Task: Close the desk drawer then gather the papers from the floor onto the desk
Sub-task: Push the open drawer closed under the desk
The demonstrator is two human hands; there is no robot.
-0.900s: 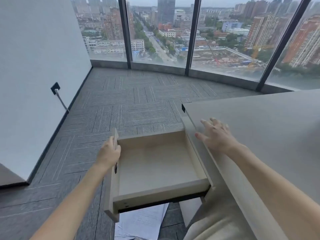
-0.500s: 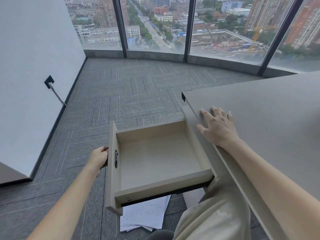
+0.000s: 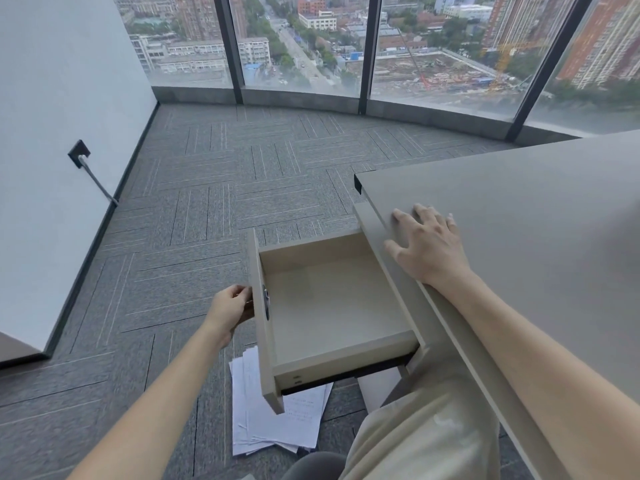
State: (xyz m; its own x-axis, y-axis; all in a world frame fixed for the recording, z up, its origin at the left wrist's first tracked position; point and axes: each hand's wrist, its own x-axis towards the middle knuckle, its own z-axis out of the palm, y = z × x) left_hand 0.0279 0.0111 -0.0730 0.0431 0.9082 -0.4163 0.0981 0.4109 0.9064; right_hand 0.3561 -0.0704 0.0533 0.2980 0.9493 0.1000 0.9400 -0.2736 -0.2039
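Observation:
The beige desk drawer (image 3: 332,306) stands pulled out to the left of the grey desk (image 3: 526,216), and it is empty inside. My left hand (image 3: 230,308) is at the outer face of the drawer front, fingers curled against it near the lock. My right hand (image 3: 427,247) lies flat, fingers spread, on the desk's left edge. A loose pile of white printed papers (image 3: 277,420) lies on the carpet under the drawer, partly hidden by it.
Grey carpet tiles cover the floor out to the curved window wall (image 3: 367,53). A white wall (image 3: 52,133) on the left carries a black socket (image 3: 79,153) with a cable. My knee in beige trousers (image 3: 422,434) is beside the desk.
My left hand slid from the top of the drawer front down to its outer face. My right hand settled flat on the desk. The view tilted down, showing more papers.

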